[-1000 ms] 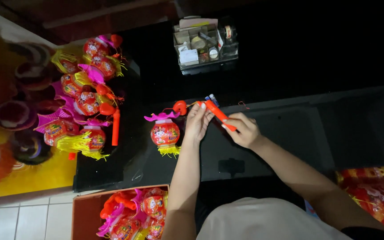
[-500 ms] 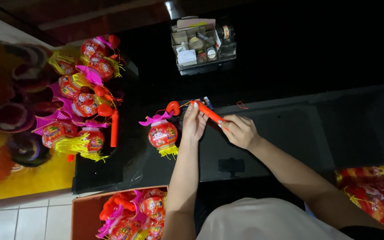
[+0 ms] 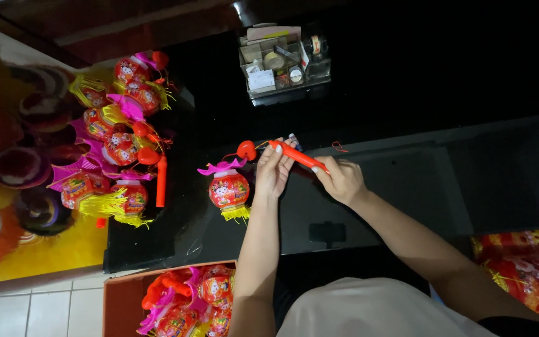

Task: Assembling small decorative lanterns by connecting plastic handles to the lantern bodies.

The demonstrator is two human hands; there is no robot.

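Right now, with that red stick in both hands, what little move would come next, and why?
Probably lift the red stick slightly: both the left hand and right hand hold it, and the small red lantern with its pink top lies on the dark table, apparently joined to its tip.

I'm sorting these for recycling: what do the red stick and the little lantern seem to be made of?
Red stick: probably glossy moulded plastic, smooth and evenly coloured. Lantern: seemingly shiny printed plastic body, with a pink frilled top and a yellow thread-like fringe; the exact materials are uncertain.
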